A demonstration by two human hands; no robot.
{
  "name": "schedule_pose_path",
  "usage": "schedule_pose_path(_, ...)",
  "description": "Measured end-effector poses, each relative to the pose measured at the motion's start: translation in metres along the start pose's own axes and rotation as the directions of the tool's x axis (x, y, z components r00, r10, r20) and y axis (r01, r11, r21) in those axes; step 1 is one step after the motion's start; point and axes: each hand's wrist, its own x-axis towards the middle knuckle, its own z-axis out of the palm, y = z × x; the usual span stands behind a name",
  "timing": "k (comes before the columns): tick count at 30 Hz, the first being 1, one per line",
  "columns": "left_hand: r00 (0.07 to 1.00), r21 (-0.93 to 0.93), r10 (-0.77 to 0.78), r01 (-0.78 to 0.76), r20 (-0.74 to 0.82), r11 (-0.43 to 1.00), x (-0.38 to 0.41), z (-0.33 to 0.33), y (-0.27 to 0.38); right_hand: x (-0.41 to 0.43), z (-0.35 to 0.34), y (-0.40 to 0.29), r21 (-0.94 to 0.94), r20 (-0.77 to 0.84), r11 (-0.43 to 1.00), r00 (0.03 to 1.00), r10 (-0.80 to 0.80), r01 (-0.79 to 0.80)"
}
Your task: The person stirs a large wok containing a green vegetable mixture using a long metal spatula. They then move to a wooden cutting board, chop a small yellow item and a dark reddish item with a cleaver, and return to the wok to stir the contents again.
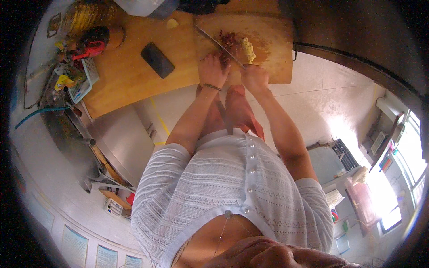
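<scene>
My right hand [254,77] grips the handle of a kitchen knife [218,44]. Its long blade slants away to the upper left over a wooden cutting board [280,68]. Left of the handle, my left hand [214,70] presses down with its fingertips at some dark red food [224,58], partly hidden under the hand and blade. More dark red chopped bits [231,37] lie beyond the blade. A narrow heap of pale yellow chopped food [248,50] sits on the board just past my right hand. Reddish wet stains surround both.
A dark smartphone [157,59] lies on the wooden table [130,83] to the left. Farther left are a light plastic basket [89,78] and a red-handled item [89,50]. A pale round piece [172,23] and a whitish container [137,6] are at the back.
</scene>
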Motion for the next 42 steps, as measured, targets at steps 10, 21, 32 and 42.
schedule_pose_path(10, 0.967, -0.103, 0.007, 0.020, 0.255, 0.994, 0.005, 0.006, -0.010, 0.007, -0.010, -0.015, 0.028, 0.115, 0.999, 0.993, 0.028, -0.032)
schedule_pose_path(21, 0.920, 0.031, 0.134, -0.157, 0.368, 0.987, 0.013, -0.006, -0.005, 0.017, -0.002, -0.028, 0.000, 0.197, 0.986, 0.967, 0.161, -0.164)
schedule_pose_path(32, 0.995, -0.145, 0.087, -0.080, 0.042, 0.986, 0.001, -0.015, 0.002, 0.005, -0.001, 0.016, 0.158, 0.005, 0.978, 0.990, 0.140, -0.139)
schedule_pose_path(42, 0.981, -0.390, -0.184, 0.148, -0.059, 0.909, 0.024, 0.008, -0.040, -0.012, -0.009, 0.031, 0.191, -0.019, 0.970, 0.988, 0.156, -0.149)
